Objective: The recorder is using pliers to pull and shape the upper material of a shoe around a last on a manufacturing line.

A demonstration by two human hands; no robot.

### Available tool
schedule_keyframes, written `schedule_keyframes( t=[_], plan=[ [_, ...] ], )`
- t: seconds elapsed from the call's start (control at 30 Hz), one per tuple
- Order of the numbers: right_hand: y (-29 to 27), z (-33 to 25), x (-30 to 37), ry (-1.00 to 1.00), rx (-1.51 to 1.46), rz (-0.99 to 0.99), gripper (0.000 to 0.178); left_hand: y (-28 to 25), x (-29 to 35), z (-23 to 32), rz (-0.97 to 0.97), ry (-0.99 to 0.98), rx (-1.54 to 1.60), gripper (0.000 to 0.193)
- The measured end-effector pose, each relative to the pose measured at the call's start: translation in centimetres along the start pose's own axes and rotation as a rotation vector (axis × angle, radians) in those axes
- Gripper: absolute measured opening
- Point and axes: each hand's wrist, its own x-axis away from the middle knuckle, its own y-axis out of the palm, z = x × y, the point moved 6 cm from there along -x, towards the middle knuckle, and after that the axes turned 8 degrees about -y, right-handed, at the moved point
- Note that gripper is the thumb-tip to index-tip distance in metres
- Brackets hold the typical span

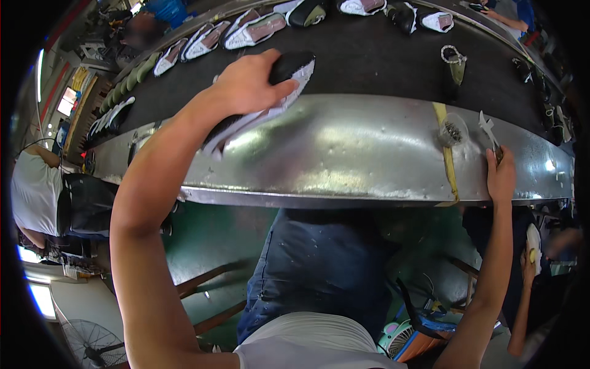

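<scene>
My left hand (249,83) is closed over a black and white shoe (295,66), its thumb along the white lower edge. That shoe is tilted above the near edge of the black belt and the metal ledge. At the right, my right hand (503,176) is closed around a silver, plier-like hand tool (487,126), whose head points away from me. The hand rests at the ledge's front edge. Just left of the tool, a small clear cup (453,129) holds many tiny dark metal pieces. A yellow strap (450,169) runs down the ledge beside it.
The metal ledge (344,166) borders the dark belt (369,67). Several white-edged shoes (255,31) line its far side. A green shoe (456,69) stands behind the cup. Other people sit at left (40,190) and right, the right one holding a shoe (533,246).
</scene>
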Motion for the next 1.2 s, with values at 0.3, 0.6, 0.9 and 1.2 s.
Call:
schedule_keyframes(
  t=[0.3, 0.6, 0.9, 1.2],
  plan=[
    [0.3, -0.5, 0.1, 0.006, -0.063, -0.009, 0.049, 5.7, -16.2, 6.7, 0.347, 0.161, -0.466, 0.059],
    [0.8, 0.5, 0.0, 0.041, -0.091, -0.023, 0.046, 8.3, -20.0, 12.0, -0.123, 0.171, -0.186, 0.058],
    [1.1, 0.4, 0.2, 0.113, -0.104, -0.039, 0.045, 7.3, -26.3, -21.4, 0.521, -0.652, 0.091, 0.103],
    [1.1, -0.2, -0.2, 0.136, -0.084, -0.053, 0.039, 8.8, -31.0, -32.6, 0.205, -0.564, 0.001, 0.107]
  ],
)
